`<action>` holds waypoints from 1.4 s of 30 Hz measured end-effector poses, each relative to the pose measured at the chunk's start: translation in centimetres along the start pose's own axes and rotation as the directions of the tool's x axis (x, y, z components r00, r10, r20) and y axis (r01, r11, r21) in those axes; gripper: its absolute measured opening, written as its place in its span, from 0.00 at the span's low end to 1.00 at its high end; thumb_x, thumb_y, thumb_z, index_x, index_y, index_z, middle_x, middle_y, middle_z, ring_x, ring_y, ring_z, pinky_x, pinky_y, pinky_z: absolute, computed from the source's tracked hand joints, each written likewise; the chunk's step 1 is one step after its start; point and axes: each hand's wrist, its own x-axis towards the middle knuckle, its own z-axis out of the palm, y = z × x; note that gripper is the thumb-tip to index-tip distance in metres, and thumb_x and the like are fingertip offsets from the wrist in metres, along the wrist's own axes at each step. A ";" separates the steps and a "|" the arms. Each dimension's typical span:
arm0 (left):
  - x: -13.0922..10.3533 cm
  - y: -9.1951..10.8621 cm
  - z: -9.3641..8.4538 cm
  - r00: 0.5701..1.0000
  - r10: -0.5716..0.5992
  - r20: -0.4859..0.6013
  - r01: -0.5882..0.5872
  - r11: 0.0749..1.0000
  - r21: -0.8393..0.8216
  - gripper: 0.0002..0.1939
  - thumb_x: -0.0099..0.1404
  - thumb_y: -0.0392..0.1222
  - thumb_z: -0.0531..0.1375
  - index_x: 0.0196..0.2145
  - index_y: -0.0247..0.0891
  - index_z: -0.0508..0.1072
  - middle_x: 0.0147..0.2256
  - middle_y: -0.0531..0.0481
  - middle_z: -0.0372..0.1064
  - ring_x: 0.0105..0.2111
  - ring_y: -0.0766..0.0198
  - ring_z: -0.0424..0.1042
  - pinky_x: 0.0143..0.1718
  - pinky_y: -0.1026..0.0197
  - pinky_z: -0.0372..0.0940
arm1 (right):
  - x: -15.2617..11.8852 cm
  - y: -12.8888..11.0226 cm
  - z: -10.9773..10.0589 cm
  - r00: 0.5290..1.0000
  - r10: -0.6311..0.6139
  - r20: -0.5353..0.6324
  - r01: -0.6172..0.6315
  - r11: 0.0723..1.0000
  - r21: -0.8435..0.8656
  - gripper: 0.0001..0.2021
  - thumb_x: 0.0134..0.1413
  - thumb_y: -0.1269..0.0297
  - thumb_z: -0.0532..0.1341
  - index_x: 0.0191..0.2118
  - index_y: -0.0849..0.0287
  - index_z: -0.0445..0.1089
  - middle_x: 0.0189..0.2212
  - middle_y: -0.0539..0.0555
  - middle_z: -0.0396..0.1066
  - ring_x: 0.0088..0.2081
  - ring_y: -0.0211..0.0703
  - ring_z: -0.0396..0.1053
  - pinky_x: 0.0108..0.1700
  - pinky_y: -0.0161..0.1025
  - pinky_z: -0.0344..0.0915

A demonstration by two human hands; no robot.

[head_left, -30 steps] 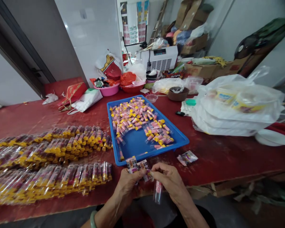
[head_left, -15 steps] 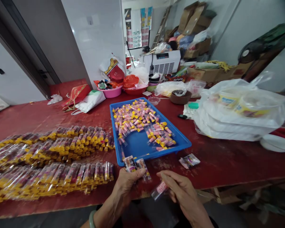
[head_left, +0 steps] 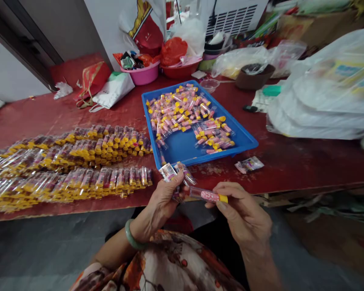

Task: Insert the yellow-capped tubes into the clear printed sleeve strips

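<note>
My right hand pinches a clear plastic tube by its yellow cap; a pink printed paper shows inside. The tube points left, its far end close to the fingers of my left hand. In that hand, small printed packets are gripped between thumb and fingers, fanned out at the top. Just beyond my hands lies a blue tray with many yellow-capped tubes holding pink papers. More printed packets lie on the table right of the tray.
Stacked rows of filled tubes cover the left of the red table. Behind the tray stand a pink basin and a red basin. Wrapped white containers sit at the right, near a brown bowl.
The view has tipped downward. My right hand has brought the tube up and turned it level, toward my left hand. My left hand still grips the packets.
</note>
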 end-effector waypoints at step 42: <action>-1.4 -1.5 -2.0 0.999 0.043 0.017 -0.046 0.984 0.174 0.21 0.47 0.55 0.70 0.24 0.33 0.71 0.19 0.54 0.66 0.16 0.74 0.58 0.15 0.69 0.50 | 1.1 1.0 3.2 0.962 -0.227 0.154 0.263 0.924 -0.279 0.14 0.52 0.74 0.62 0.46 0.57 0.68 0.40 0.55 0.68 0.36 0.39 0.70 0.33 0.37 0.70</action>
